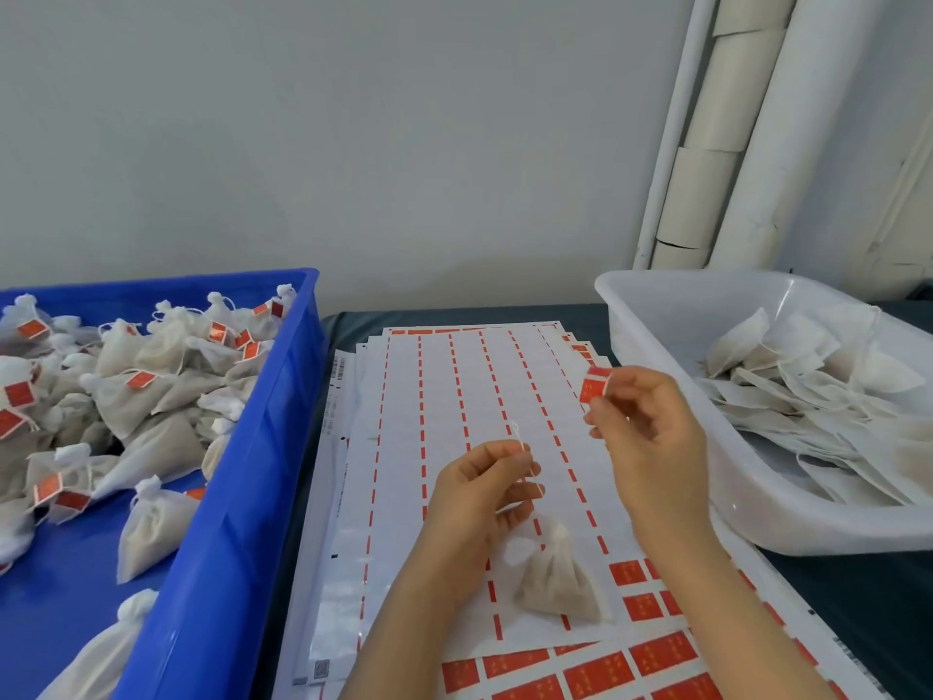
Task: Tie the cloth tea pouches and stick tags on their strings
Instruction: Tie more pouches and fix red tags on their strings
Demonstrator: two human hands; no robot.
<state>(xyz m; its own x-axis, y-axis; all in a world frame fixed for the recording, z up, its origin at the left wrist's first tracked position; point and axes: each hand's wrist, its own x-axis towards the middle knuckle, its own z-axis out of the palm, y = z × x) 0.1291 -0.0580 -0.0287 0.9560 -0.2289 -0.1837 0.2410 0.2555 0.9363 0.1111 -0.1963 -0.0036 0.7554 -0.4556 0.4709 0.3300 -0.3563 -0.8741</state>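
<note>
Tea pouch (pixel 558 581) hangs by its string (pixel 520 449) from the left hand (pixel 479 492), whose thumb and fingertips pinch the thread; the string is thin and blurred, so its knot cannot be made out, nor whether the pouch touches the paper beneath. The right hand (pixel 643 426), raised just to the right, pinches a small red tag (pixel 595 385) between thumb and forefinger, its other fingers loosely curled; the print on the tag is too small to read. Below both hands lie stacked sticker sheets (pixel 454 386), mostly peeled, with red stickers left toward the near edge, where the sheets are cut off. A blue crate (pixel 262 447) at the left, cropped by the frame, holds a heap of tied pouches (pixel 151 396) bearing red tags. A white tub (pixel 656 336) at the right, partly out of view, holds flat pouches (pixel 808 386) without tags.
</note>
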